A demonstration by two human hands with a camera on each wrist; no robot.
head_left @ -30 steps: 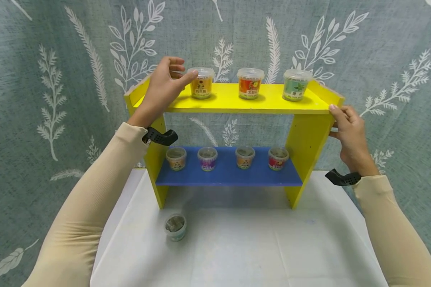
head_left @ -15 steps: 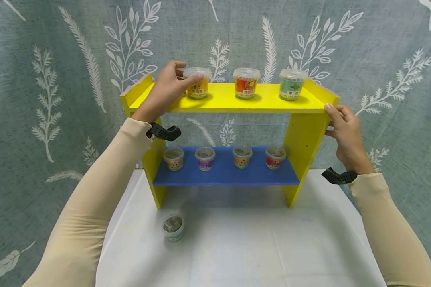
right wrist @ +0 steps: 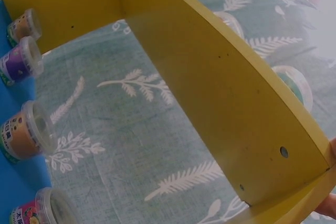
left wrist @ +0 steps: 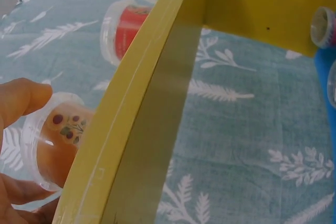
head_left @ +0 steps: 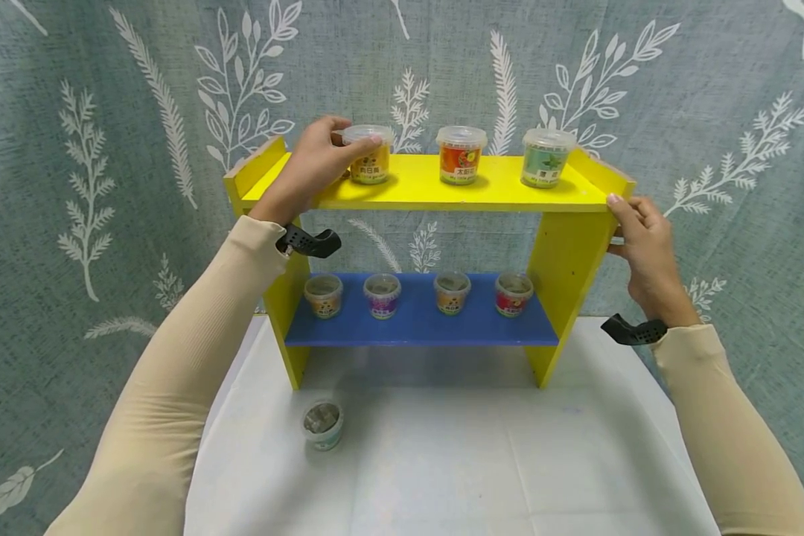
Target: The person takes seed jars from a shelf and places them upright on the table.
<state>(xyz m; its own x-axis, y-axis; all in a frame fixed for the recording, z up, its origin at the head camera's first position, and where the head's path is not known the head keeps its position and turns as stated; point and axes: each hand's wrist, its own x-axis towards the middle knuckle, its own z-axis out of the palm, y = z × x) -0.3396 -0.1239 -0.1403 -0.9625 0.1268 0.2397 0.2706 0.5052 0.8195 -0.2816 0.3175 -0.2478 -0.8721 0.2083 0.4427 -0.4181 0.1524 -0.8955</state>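
Note:
In the head view my left hand (head_left: 311,167) holds the orange-labelled plastic cup (head_left: 371,164) at the left of the yellow top shelf (head_left: 429,195), thumb across its front. The left wrist view shows the thumb and fingers on either side of that cup's clear lid (left wrist: 32,140). My right hand (head_left: 646,242) grips the right end of the shelf unit, its thumb at the front corner and fingers behind the side panel (head_left: 576,275). A red-labelled cup (head_left: 460,156) and a green-labelled cup (head_left: 545,160) stand farther right on the top shelf.
The blue lower shelf (head_left: 415,331) bears several smaller cups in a row, among them a purple one (head_left: 383,298). Another cup (head_left: 323,426) stands on the white table (head_left: 455,461), in front of the unit's left leg. A leaf-patterned curtain (head_left: 174,74) hangs behind.
My left hand has moved slightly right and down, its thumb and fingers coming round the orange-labelled cup. My right hand keeps its grip on the shelf corner. The head view has shifted slightly.

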